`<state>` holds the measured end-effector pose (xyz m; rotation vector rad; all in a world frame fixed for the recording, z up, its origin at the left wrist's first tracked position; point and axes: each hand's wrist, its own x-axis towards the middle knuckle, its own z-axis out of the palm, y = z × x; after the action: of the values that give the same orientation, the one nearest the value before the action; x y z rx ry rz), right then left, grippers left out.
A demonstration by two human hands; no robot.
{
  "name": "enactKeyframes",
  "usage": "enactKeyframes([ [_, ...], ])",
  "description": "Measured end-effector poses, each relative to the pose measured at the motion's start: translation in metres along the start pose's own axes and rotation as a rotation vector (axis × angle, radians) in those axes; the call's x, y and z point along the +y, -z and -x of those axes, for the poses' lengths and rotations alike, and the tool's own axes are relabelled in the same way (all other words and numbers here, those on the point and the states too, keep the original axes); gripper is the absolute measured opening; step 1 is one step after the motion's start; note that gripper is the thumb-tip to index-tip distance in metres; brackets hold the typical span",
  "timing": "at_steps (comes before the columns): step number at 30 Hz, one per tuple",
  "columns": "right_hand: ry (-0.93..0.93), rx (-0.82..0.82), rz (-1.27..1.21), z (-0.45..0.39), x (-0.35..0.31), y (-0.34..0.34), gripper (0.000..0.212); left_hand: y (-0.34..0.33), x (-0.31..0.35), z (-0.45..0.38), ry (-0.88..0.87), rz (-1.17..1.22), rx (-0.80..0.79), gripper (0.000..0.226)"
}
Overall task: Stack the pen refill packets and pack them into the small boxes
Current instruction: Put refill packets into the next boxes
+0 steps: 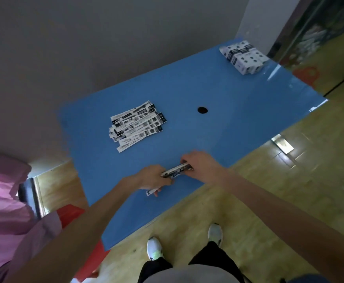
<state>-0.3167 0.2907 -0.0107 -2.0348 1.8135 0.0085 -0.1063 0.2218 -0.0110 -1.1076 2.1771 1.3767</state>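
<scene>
Near the front edge of the blue table [238, 111], both my hands hold a thin stack of black-and-white pen refill packets [174, 171]. My left hand [152, 177] grips its near end, with a white packet end poking out below the fingers. My right hand [199, 162] grips the far end. A loose pile of several more refill packets [136, 125] lies fanned out on the table's left middle. Several small white boxes [243, 56] are stacked at the far right corner.
A round black hole [202, 110] sits in the table's middle. A person in a pink garment [1, 197] stands close at the left. A red object [73, 215] lies below the table's left edge. My feet [154, 248] stand on the wooden floor.
</scene>
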Motion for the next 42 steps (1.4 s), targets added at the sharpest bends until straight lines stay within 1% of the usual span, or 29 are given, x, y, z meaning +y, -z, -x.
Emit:
enactKeyframes([
  [1,-0.02,0.033,-0.039,0.006,0.014,0.005,0.039,-0.004,0.012,-0.005,-0.006,0.061,0.003,0.036],
  [2,-0.051,0.061,-0.087,0.012,0.031,0.011,0.053,-0.01,0.024,-0.012,-0.009,0.14,-0.001,0.037],
  [4,-0.174,0.136,-0.239,0.028,0.067,0.02,0.083,-0.023,0.05,-0.027,-0.045,0.314,-0.018,0.04],
  [5,-0.256,0.19,-0.357,0.037,0.086,0.024,0.092,-0.031,0.067,-0.036,-0.086,0.401,-0.029,0.043],
  [6,-0.33,0.249,-0.519,0.047,0.104,0.028,0.095,-0.039,0.084,-0.045,-0.112,0.483,-0.041,0.045],
  [7,-0.388,0.301,-0.71,0.058,0.123,0.032,0.09,-0.048,0.104,-0.055,-0.116,0.56,-0.055,0.044],
  [8,-0.42,0.34,-0.898,0.071,0.142,0.036,0.077,-0.056,0.127,-0.065,-0.108,0.633,-0.07,0.042],
  [9,-0.421,0.367,-1.053,0.082,0.161,0.041,0.057,-0.064,0.151,-0.076,-0.104,0.708,-0.084,0.036],
  [10,-0.407,0.377,-1.154,0.092,0.182,0.047,0.034,-0.071,0.175,-0.088,-0.103,0.787,-0.107,0.03],
  [11,-0.391,0.377,-1.21,0.102,0.202,0.053,0.016,-0.077,0.198,-0.099,-0.099,0.867,-0.144,0.025],
  [12,-0.374,0.387,-1.241,0.111,0.221,0.06,0.009,-0.082,0.219,-0.11,-0.099,0.927,-0.181,0.024],
  [15,-0.398,0.45,-1.325,0.131,0.271,0.084,0.019,-0.095,0.275,-0.143,-0.137,1.015,-0.283,0.032],
  [17,-0.418,0.509,-1.345,0.143,0.302,0.098,0.02,-0.1,0.305,-0.162,-0.153,1.07,-0.33,0.04],
  [20,-0.446,0.569,-1.356,0.154,0.347,0.117,0.013,-0.103,0.346,-0.189,-0.165,1.102,-0.338,0.051],
  [23,-0.458,0.571,-1.381,0.161,0.389,0.133,0.007,-0.103,0.377,-0.217,-0.179,1.119,-0.342,0.059],
  [25,-0.479,0.577,-1.406,0.161,0.415,0.144,0.012,-0.102,0.395,-0.242,-0.186,1.138,-0.36,0.06],
  [28,-0.488,0.584,-1.423,0.151,0.461,0.158,0.032,-0.099,0.425,-0.285,-0.171,1.148,-0.394,0.058],
  [29,-0.487,0.583,-1.413,0.147,0.475,0.165,0.035,-0.095,0.436,-0.302,-0.167,1.139,-0.404,0.055],
  [31,-0.479,0.574,-1.366,0.139,0.506,0.18,0.032,-0.088,0.459,-0.336,-0.183,1.07,-0.412,0.049],
  [32,-0.489,0.57,-1.349,0.136,0.521,0.187,0.031,-0.084,0.471,-0.351,-0.182,1.027,-0.406,0.048],
  [34,-0.516,0.585,-1.348,0.13,0.553,0.201,0.038,-0.077,0.498,-0.378,-0.181,0.971,-0.373,0.048],
  [36,-0.512,0.601,-1.382,0.122,0.583,0.219,0.05,-0.071,0.523,-0.404,-0.202,0.966,-0.301,0.052],
  [38,-0.534,0.611,-1.42,0.113,0.613,0.239,0.059,-0.061,0.551,-0.426,-0.212,0.94,-0.208,0.051],
  [40,-0.555,0.615,-1.482,0.106,0.644,0.252,0.06,-0.055,0.576,-0.444,-0.224,0.936,-0.152,0.045],
  [42,-0.529,0.608,-1.476,0.096,0.672,0.265,0.057,-0.047,0.598,-0.462,-0.252,0.963,-0.124,0.041],
])
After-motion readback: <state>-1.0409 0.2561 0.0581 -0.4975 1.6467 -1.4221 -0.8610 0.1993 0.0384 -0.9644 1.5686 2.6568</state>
